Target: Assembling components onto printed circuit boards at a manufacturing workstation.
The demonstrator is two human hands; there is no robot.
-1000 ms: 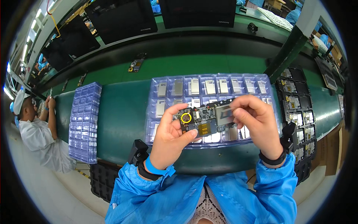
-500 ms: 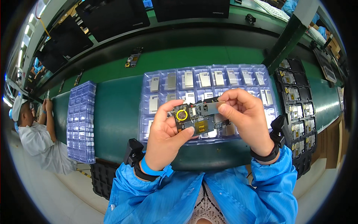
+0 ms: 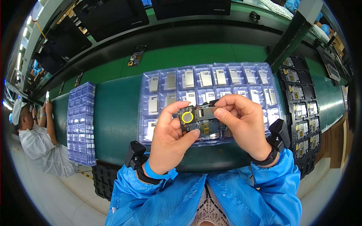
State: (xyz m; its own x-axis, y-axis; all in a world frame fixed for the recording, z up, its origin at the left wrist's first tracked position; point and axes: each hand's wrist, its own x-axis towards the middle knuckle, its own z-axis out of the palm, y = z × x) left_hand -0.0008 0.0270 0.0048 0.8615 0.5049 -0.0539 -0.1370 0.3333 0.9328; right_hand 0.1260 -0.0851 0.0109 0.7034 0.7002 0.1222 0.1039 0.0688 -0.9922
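Observation:
Between thumb and fingers, my left hand [image 3: 170,132] grips a dark circuit board [image 3: 187,126] by its left end. The board carries a yellow ring and a patch of gold contacts. My right hand [image 3: 241,122] pinches a thin silver metal plate [image 3: 205,113] by its right end. That plate lies over the board's upper part, with a small cutout towards its left end; whether it is seated or just resting, I cannot tell. Right below both hands is a clear plastic tray [image 3: 141,113] whose compartments hold similar silver plates [image 3: 205,78].
On the left stands a stack of clear trays [image 3: 81,124]. Black trays [image 3: 301,133] with circuit boards lie on the right, near a green post [image 3: 290,41]. Another board [image 3: 136,55] rests on the green bench behind. A person [image 3: 41,135] works at far left.
The silver plate has moved left and down over the board, now covering its upper part near the yellow ring. My right hand has shifted slightly left with it.

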